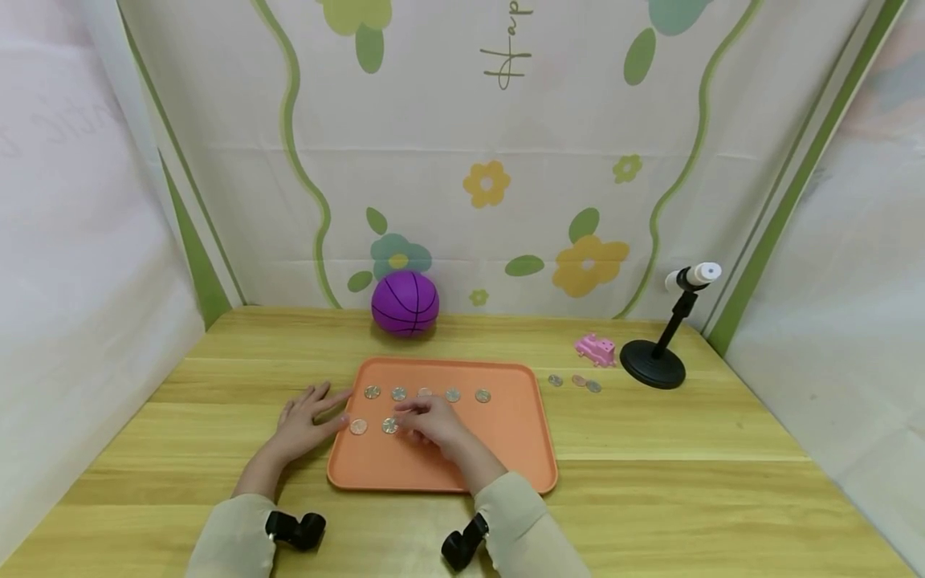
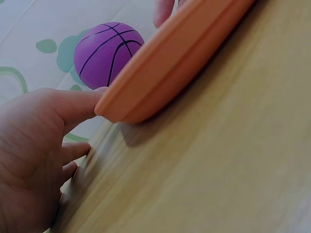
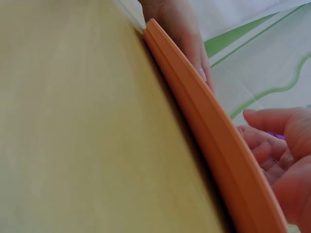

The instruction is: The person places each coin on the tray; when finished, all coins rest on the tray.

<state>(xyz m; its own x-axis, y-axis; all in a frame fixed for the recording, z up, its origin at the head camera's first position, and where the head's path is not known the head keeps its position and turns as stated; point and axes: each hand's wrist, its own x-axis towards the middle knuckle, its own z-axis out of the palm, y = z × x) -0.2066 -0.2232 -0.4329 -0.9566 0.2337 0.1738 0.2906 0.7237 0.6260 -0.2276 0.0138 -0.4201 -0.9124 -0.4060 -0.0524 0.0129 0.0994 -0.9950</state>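
Note:
An orange tray lies on the wooden table and bears several coins. Along its far part runs a row of silvery and copper coins, among them a silvery coin; closer in are a copper coin and another silvery coin. My right hand is over the tray, fingertips right at that second silvery coin, fingers loosely bent. In the right wrist view its thumb stands apart from the fingers. Fingers spread, my left hand rests on the table, its thumb and forefinger at the tray's left rim.
Three loose coins, one a copper coin, lie right of the tray. Beyond them are a pink toy and a white cylinder on a black stand. A purple basketball sits behind the tray, before a flowered cloth.

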